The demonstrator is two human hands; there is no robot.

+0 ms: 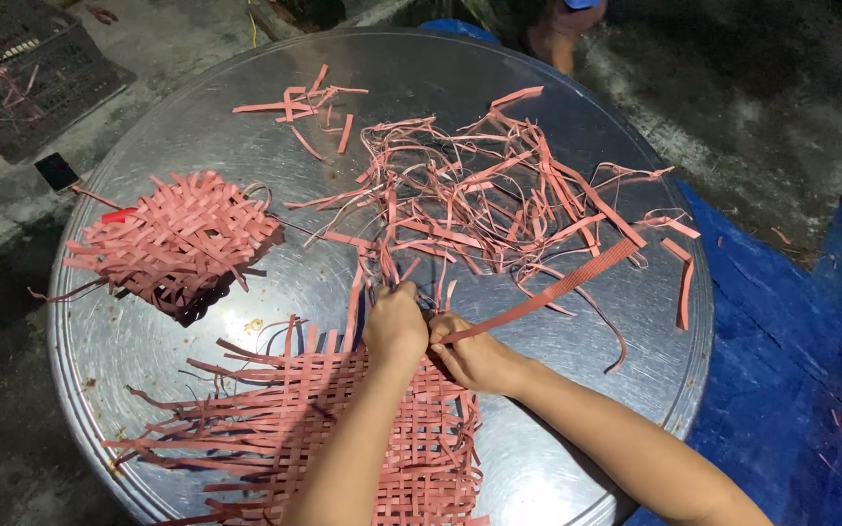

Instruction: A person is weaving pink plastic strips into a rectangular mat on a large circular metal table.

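Observation:
A half-woven mat of pink strips [343, 429] lies on the near part of a round metal tray table [246, 156]. My left hand [395, 321] is closed on strips at the mat's far edge. Beside it, my right hand [472, 353] pinches one long pink strip [557, 287] that runs up and to the right across the tray. The two hands touch each other at the weave's edge. A tangle of loose pink strips [479, 190] lies just beyond them.
A smaller woven pink piece [177, 239] sits at the tray's left. A few cut strips [309, 102] lie at the far side. A dark phone [56, 171] rests by the left rim. A blue tarp [791, 360] covers the ground at right; a dark crate [31, 78] stands top left.

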